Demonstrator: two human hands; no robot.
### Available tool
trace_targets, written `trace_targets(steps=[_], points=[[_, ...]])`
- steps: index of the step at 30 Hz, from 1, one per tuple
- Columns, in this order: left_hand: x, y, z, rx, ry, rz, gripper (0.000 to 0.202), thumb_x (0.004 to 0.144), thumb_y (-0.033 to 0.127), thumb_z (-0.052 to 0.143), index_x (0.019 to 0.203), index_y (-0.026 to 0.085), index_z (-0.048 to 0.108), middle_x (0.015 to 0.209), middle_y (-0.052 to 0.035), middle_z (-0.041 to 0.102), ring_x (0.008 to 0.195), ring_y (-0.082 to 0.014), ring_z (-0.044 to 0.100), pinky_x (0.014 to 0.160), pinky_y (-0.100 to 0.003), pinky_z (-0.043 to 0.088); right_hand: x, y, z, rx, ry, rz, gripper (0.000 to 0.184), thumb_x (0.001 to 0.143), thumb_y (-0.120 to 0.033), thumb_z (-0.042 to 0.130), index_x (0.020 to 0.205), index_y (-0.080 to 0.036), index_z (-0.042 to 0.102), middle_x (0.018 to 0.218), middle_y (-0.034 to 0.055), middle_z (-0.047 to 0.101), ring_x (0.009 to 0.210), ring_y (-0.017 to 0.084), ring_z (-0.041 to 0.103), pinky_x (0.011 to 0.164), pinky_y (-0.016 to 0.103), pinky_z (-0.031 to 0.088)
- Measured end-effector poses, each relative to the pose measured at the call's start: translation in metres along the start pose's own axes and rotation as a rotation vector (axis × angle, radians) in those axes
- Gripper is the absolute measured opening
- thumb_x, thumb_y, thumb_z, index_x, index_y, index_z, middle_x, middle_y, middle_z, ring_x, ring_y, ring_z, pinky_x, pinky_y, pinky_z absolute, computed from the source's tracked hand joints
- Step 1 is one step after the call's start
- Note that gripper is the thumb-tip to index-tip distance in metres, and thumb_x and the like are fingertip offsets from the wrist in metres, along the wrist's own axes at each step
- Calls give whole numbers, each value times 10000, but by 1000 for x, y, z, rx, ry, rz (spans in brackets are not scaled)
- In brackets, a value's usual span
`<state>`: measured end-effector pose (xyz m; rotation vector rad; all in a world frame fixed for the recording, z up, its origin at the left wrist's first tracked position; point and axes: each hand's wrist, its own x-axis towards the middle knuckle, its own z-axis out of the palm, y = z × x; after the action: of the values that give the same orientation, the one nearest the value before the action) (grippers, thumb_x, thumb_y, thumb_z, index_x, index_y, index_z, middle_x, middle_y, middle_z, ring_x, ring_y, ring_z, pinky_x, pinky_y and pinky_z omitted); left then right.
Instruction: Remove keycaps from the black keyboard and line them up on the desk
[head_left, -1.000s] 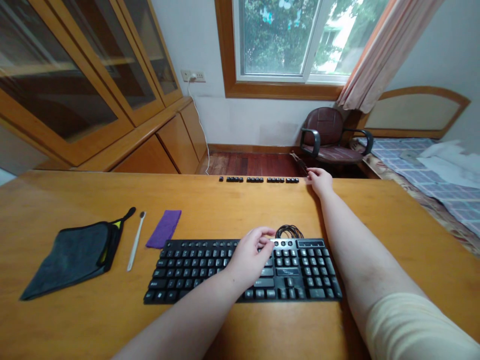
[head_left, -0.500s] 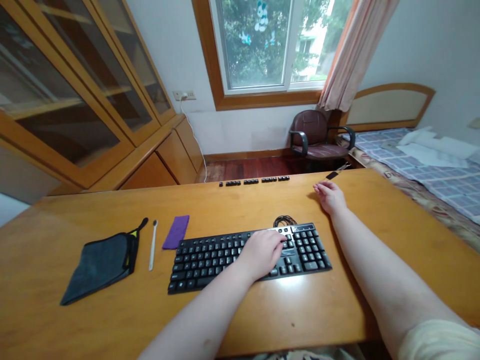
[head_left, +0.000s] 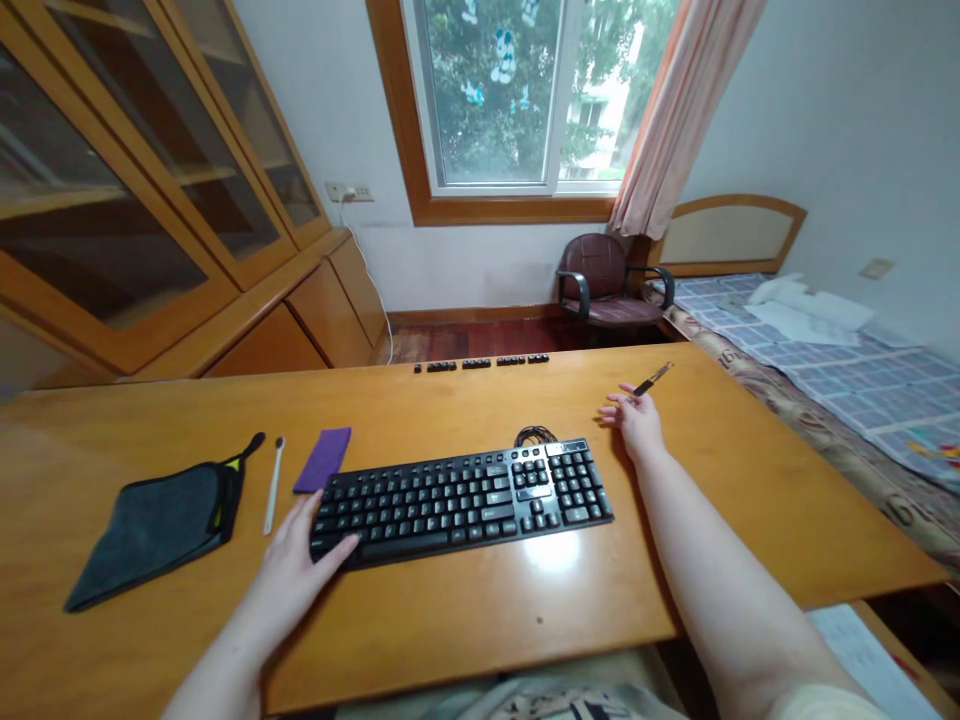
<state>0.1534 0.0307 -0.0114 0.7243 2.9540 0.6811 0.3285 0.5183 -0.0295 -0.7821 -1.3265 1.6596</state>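
A black keyboard (head_left: 420, 505) lies on the wooden desk in front of me, its top row showing small, widely spaced stubs. At its left end, my left hand (head_left: 304, 545) grips the edge, thumb on the lower corner keys and fingers along the side. To the right, beyond the number pad, my right hand (head_left: 636, 418) is raised over the desk. Between its fingers is a keycap puller (head_left: 651, 381) with a black handle and thin metal prongs pointing away; some other fingers are spread. Loose black keycaps (head_left: 476, 364) stand in a row along the far edge.
A purple cloth (head_left: 322, 460), a white toothbrush (head_left: 274, 487) and a dark grey cloth (head_left: 157, 520) lie left of the keyboard. Its coiled cable (head_left: 535, 435) sits behind it. Beyond the desk are a chair (head_left: 600, 280), a bed (head_left: 847, 340) and a glass-fronted cabinet (head_left: 135, 180).
My left hand has moved from the right-middle keys to the keyboard's left end. My right hand has drawn slightly nearer with the puller, some fingers spreading. The view has shifted right.
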Motion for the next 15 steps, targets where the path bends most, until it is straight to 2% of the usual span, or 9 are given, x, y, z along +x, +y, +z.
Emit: trace_targets(steps=[2,3,6,8,12,15], points=[[-8,-7,2,-64,-99,36,821,731,533,504,1395,135,232,1409,-167,359,1307,-289,343,1067,-466,291,0,-6,-1,-6,27,17,289,635,-201,580,921,-210,540,775,-11,600,574,112,623,442,214,506],[-10,-6,4,-71,-110,47,841,723,521,526,1403,137,214,1430,-172,324,1323,-292,315,1077,-469,274,0,-9,-2,-6,51,27,240,617,-183,574,856,-200,557,749,-5,595,587,114,617,453,214,508],[-7,10,12,-90,-96,90,841,723,474,563,1410,152,202,1460,-173,268,1353,-297,249,1094,-479,240,-2,-20,-4,22,117,35,121,578,-156,561,690,-193,533,640,-17,543,553,95,562,466,205,497],[-4,27,21,-123,-98,121,828,734,449,572,1414,166,195,1459,-170,271,1353,-298,247,1092,-485,243,-5,-30,-3,70,107,24,131,558,-145,559,657,-200,494,597,-40,490,505,73,501,456,193,475],[-8,67,45,-173,-107,129,823,748,412,569,1424,158,173,1477,-188,221,1366,-310,198,1080,-502,250,-24,-56,12,126,-35,64,214,543,-141,583,689,-218,446,602,-62,450,492,67,452,523,237,506],[-8,94,54,-214,-163,130,883,731,404,585,1433,113,134,1483,-219,187,1370,-329,165,1069,-522,252,-49,-77,36,174,-232,138,191,633,-265,601,722,-230,437,590,-73,419,464,70,411,568,293,529]])
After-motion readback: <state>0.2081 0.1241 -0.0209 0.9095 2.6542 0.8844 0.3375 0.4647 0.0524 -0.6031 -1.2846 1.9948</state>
